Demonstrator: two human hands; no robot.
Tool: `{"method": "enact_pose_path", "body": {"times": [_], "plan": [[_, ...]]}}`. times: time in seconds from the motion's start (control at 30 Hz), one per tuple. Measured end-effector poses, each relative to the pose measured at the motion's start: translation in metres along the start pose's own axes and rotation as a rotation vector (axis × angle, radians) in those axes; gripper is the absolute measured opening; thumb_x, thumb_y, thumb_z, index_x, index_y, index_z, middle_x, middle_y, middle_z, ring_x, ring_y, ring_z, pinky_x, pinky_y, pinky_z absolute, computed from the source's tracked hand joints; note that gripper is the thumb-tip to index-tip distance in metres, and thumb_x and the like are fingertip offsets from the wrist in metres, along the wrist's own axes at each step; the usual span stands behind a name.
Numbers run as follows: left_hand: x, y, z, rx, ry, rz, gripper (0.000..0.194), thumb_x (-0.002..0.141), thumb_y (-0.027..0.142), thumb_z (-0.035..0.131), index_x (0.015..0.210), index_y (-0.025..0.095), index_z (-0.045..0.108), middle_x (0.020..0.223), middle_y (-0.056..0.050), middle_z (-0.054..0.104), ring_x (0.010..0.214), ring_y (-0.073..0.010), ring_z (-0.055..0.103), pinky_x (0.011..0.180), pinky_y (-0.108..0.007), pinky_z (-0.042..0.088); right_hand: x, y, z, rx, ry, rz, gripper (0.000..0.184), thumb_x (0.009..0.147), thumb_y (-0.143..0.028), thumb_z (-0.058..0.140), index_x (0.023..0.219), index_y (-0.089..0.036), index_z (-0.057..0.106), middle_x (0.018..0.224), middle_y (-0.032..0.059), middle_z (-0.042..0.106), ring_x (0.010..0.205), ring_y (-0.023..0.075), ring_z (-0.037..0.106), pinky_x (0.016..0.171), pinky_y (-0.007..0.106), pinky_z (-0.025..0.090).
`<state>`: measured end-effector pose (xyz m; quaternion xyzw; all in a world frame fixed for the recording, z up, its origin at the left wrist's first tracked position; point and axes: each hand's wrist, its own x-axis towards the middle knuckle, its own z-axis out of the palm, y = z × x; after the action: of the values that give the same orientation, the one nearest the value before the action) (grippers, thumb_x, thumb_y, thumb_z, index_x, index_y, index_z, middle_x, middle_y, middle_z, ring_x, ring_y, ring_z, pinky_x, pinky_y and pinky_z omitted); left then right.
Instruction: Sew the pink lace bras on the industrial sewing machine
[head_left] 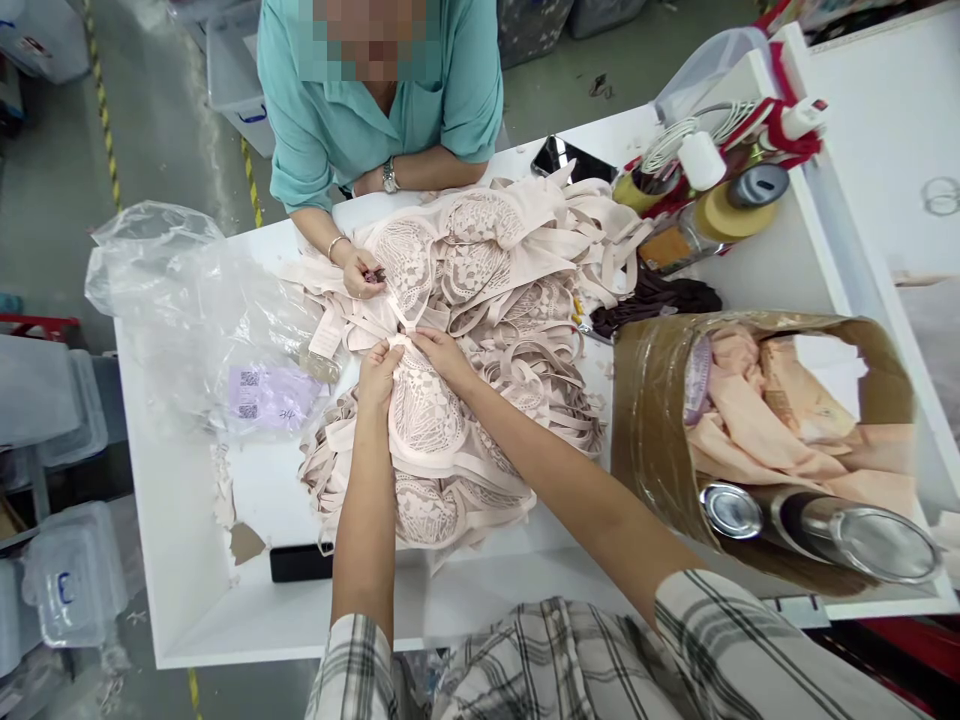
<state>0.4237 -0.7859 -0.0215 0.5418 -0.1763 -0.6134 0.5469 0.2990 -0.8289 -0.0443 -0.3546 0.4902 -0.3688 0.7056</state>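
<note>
A beige lace bra point(429, 415) lies over a heap of similar bras, its centre pinched between my two hands. My left hand point(379, 372) has thumb and fingers closed on the bra's fabric edge. Close beside it, my right hand point(444, 357) grips the same bra with fingers pressed together. Just beyond, another lace bra point(480, 250) is spread on the pile of straps and bands. Across the table, a co-worker's hand point(363, 274) holds something small and dark that I cannot make out.
A clear plastic bag point(187, 300) with a purple label point(274, 392) lies left. At right stands a cardboard box point(649, 420) holding beige fabric and metal cans. Jars point(731, 215), cables and a phone point(574, 158) sit at the back right. A black object point(301, 563) lies near the front edge.
</note>
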Motion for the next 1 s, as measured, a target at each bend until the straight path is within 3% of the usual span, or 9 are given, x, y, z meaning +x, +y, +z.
{"method": "enact_pose_path", "body": {"times": [0.47,0.73,1.0], "plan": [[0.002,-0.002,-0.001,-0.005,0.01,0.003,0.041,0.06,0.034,0.091,0.092,0.015,0.073,0.082,-0.006,0.078,0.101,-0.028,0.073,0.094,-0.041,0.054,0.004,0.007,-0.002,-0.005,-0.012,-0.041,0.026,0.08,-0.04,0.068,0.095,-0.021,0.079,0.099,0.0018,0.076,0.103,0.0208,0.066,0.103,0.037,0.047],[0.001,-0.002,0.0,-0.009,0.018,-0.011,0.042,0.057,0.034,0.092,0.09,0.016,0.073,0.08,-0.005,0.078,0.097,-0.0275,0.074,0.091,-0.039,0.056,0.005,0.002,0.001,-0.014,0.004,-0.066,0.027,0.076,-0.041,0.068,0.093,-0.02,0.073,0.088,-0.0002,0.07,0.085,0.0173,0.06,0.085,0.031,0.048],[0.0,-0.001,0.0,-0.005,0.018,-0.005,0.041,0.06,0.035,0.091,0.092,0.016,0.073,0.078,-0.005,0.077,0.091,-0.0263,0.074,0.088,-0.039,0.057,0.002,-0.007,0.003,-0.041,0.016,-0.086,0.031,0.081,-0.049,0.063,0.072,-0.019,0.062,0.066,-0.003,0.052,0.064,0.0126,0.044,0.064,0.026,0.037]]}}
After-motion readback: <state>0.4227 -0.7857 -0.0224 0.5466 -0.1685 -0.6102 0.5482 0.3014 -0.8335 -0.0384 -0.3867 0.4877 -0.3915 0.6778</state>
